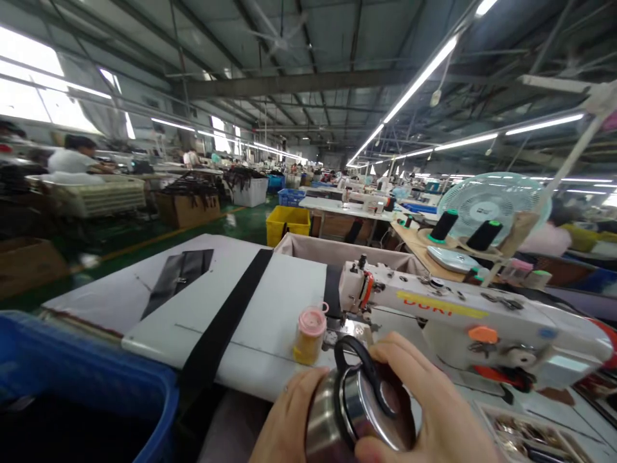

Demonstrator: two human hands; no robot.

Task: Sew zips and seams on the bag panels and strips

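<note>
A stainless steel flask (337, 418) with a black loop handle on its lid is held low in front of me. My left hand (284, 418) wraps around the flask's body. My right hand (429, 405) grips the lid end, fingers curled over it. Just beyond stand a small yellow bottle with a pink cap (308, 334) and a white sewing machine (463, 315) on the white table (270, 302). A long black strap (226, 321) runs diagonally across the table.
A blue bin (87, 392) sits at the lower left. A fan (486, 202) and black thread cones (443, 225) stand behind the machine. A tray of small metal parts (525, 437) lies at the lower right. Other people work at distant tables on the left.
</note>
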